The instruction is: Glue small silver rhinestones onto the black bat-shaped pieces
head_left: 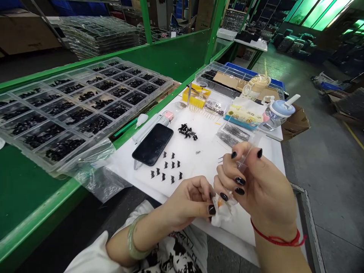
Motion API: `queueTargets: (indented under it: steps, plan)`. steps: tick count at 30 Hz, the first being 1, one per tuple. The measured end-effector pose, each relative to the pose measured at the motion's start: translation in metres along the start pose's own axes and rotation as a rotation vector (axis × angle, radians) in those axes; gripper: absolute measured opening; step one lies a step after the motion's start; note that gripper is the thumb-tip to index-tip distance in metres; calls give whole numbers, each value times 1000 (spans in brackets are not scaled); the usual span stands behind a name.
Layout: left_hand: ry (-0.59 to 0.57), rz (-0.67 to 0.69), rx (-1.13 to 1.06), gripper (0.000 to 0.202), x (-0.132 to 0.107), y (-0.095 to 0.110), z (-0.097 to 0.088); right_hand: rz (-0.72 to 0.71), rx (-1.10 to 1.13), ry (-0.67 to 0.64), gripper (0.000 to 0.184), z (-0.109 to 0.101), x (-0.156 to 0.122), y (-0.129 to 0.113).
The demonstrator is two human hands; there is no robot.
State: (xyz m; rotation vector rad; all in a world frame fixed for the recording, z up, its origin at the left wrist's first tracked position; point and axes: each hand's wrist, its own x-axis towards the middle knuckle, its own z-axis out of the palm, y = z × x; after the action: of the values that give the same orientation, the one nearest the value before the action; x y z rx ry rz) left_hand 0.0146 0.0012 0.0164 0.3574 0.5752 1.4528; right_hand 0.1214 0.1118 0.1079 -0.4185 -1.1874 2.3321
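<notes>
My left hand (pixel 193 201) is closed at the table's front edge, thumb and fingers pinching a crumpled white tissue (pixel 224 218) with an orange patch. To its right and a little higher, my right hand (pixel 256 185) pinches a thin clear plastic piece (pixel 248 154) between thumb and forefinger; its exact kind is unclear. The other right fingers curl in just above the tissue. Left of the hands, several small black plastic parts (pixel 166 165) stand in loose rows on the white table. A heap of similar black parts (pixel 187 131) sits farther back.
A dark phone (pixel 152 144) lies left of the heap. Behind are a yellow box (pixel 196 96), a wipes packet (pixel 244 113) and a lidded cup (pixel 280 113). A large compartment tray (pixel 113 123) of black parts fills the left side. Tweezer tips (pixel 220 160) show beside my right hand.
</notes>
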Motion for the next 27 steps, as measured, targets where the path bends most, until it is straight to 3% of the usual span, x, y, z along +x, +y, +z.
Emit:
queueTargets:
  steps: [5,14,20,27]
  plan:
    - [32,73,2,47,0,4,7,-55,-59,-4,30,4,-4,5]
    - [-27,157,122,33,1,9,8,-98,-99,32,33,11,-8,6]
    - [58,250,227,28,-6,14,16,-170,-191,170,33,20,-9,11]
    - [129,229,328,29,-11,13,17,-231,-142,209,29,17,-10,5]
